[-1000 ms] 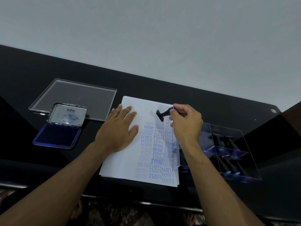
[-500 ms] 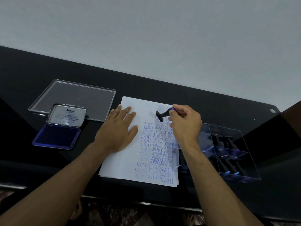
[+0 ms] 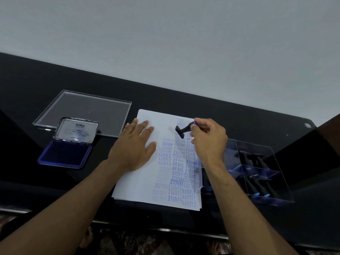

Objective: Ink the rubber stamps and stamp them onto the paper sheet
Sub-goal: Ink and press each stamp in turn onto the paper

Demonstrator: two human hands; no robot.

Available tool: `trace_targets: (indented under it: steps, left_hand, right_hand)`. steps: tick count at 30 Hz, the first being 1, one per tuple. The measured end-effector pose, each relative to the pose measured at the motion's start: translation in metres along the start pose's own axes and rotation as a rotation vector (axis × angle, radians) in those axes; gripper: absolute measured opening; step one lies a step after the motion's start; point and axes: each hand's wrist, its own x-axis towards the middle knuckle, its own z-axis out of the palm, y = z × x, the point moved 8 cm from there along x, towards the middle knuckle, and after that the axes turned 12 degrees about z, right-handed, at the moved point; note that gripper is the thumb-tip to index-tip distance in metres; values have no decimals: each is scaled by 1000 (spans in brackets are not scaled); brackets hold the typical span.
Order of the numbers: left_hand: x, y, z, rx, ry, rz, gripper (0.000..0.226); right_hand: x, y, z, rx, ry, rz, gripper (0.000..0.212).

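A white paper sheet (image 3: 145,183) lies on the black table, its right half covered with blue stamped words. My left hand (image 3: 134,148) rests flat on the sheet's upper left, fingers spread. My right hand (image 3: 209,140) pinches the handle of a black rubber stamp (image 3: 182,130), tilted, with its base at the paper near the top of the printed column. An open blue ink pad (image 3: 64,153) with its lid raised sits to the left of the sheet.
A clear acrylic lid (image 3: 88,109) lies flat behind the ink pad. A clear acrylic box (image 3: 257,173) with several more black stamps stands right of the sheet, touching its edge. The table's front edge runs below the sheet.
Hardly anything differs: the stamp in my right hand stays at the same spot at the top of the printed column, and my left hand keeps resting on the sheet.
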Motion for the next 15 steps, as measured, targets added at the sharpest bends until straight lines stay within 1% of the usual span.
trace_targets:
  steps: [4, 9, 12, 15]
  left_hand:
    - [3, 1, -5, -39, -23, -19, 73]
    - [-11, 5, -24, -65, 27, -33, 62]
    - [-28, -2, -42, -71, 53, -55, 61]
    - [-50, -14, -61, -22, 77, -61, 62]
  right_hand:
    - [-3, -3, 2, -10, -2, -2, 17]
    - [-16, -12, 18, -42, -48, -38, 20]
    - [-28, -22, 36, -37, -88, -39, 21]
    - [-46, -32, 58, -29, -134, -58, 21]
